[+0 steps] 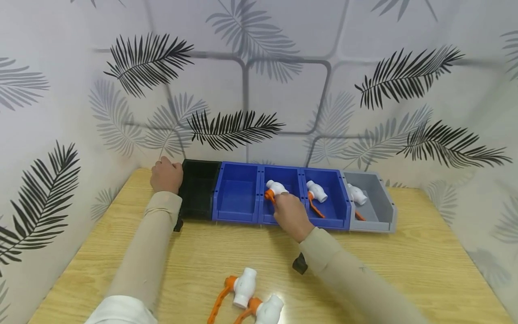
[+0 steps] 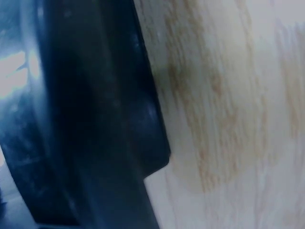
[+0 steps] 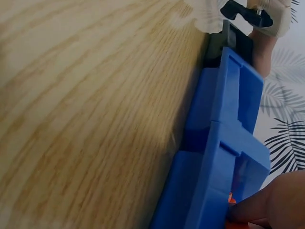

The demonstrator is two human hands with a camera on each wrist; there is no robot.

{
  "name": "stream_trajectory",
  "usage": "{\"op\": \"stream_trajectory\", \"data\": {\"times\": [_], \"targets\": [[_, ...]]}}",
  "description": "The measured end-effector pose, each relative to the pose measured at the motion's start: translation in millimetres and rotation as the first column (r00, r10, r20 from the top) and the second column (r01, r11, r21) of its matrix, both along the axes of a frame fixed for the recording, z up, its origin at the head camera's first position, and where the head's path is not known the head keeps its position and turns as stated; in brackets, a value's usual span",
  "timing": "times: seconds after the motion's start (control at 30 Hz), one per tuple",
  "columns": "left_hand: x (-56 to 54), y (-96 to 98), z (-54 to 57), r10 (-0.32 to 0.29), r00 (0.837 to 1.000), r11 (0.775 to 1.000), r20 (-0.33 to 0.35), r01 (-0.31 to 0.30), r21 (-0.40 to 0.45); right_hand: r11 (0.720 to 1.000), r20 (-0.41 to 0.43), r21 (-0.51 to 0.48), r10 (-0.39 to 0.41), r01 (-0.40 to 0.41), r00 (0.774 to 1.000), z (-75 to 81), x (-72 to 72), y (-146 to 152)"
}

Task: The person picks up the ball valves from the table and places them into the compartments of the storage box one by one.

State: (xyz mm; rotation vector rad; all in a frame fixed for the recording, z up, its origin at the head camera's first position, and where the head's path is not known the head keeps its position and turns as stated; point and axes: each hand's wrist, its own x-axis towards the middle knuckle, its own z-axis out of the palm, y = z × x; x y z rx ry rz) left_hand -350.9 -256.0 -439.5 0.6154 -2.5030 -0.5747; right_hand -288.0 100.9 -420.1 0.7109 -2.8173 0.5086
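Note:
My right hand (image 1: 292,216) reaches over the front of the middle blue bin (image 1: 238,217)-side row and pinches the orange handle of a white plastic ball valve (image 1: 277,186) inside it. In the right wrist view the right hand's fingers (image 3: 259,205) are at the orange handle (image 3: 237,225), and the valve's white body is out of sight. My left hand (image 1: 167,174) is against the left side of the black bin (image 1: 199,189); its fingertips are hidden. The left wrist view shows only the black bin's wall (image 2: 90,119) and the wooden table.
Another ball valve (image 1: 317,191) lies in the right blue bin, and one (image 1: 357,194) in the grey bin (image 1: 382,227). Two more valves, one (image 1: 245,288) beside another (image 1: 269,310), lie on the wooden table (image 1: 364,265) near its front. A patterned wall (image 1: 275,108) stands behind the bins.

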Motion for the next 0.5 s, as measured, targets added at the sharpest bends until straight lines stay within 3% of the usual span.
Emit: {"op": "stream_trajectory", "data": {"times": [0.23, 0.5], "targets": [[2.6, 0.6, 1.6, 0.010, 1.000, 1.000, -0.014, -0.010, -0.013, 0.997, -0.021, 0.052, -0.049, 0.050, 0.999, -11.8, -8.4, -6.1], [5.8, 4.6, 8.1, 0.009, 1.000, 1.000, 0.014, -0.009, -0.003, 0.996, -0.026, 0.035, -0.086, 0.087, 0.996, -20.2, -16.4, -10.0]]}}
